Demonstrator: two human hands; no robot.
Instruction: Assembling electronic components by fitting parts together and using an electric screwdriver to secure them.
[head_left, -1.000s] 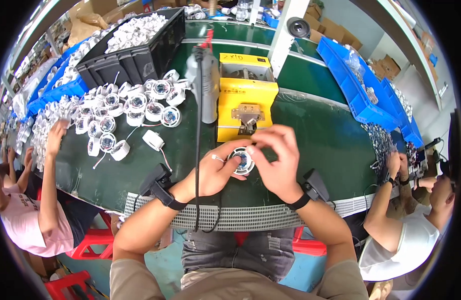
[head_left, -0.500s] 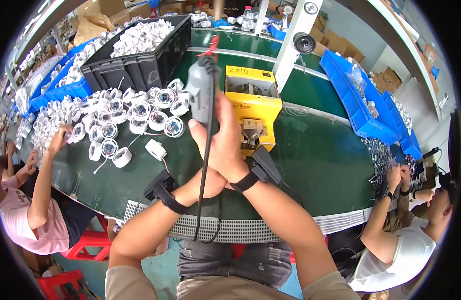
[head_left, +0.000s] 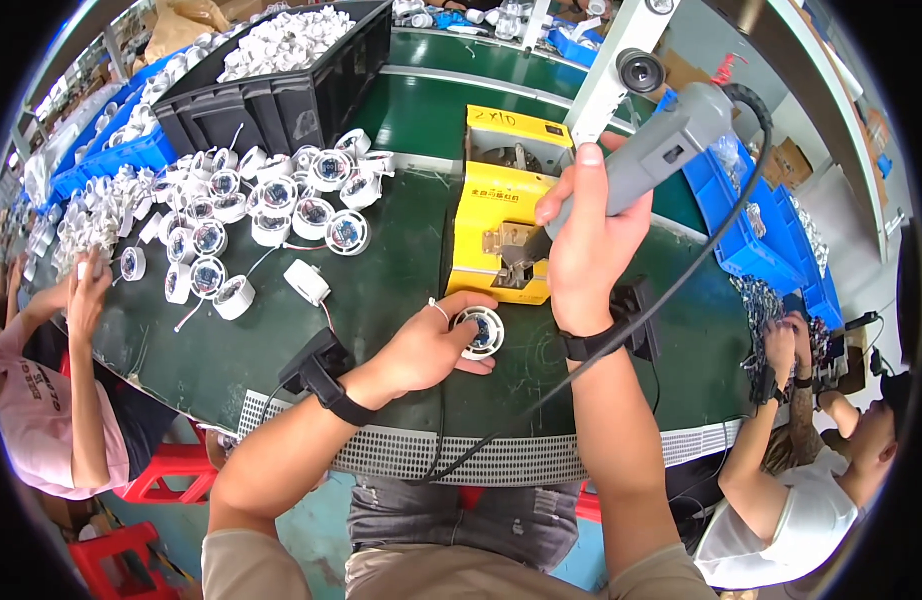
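You've moved the long grey plastic tool (head_left: 661, 155) from the yellow boxy machine's (head_left: 479, 230) left side to its front. Your raised right hand (head_left: 593, 235) wraps around it, tilted. Your lower left hand (head_left: 421, 348) grips the round white plastic part (head_left: 492, 338) near the machine.
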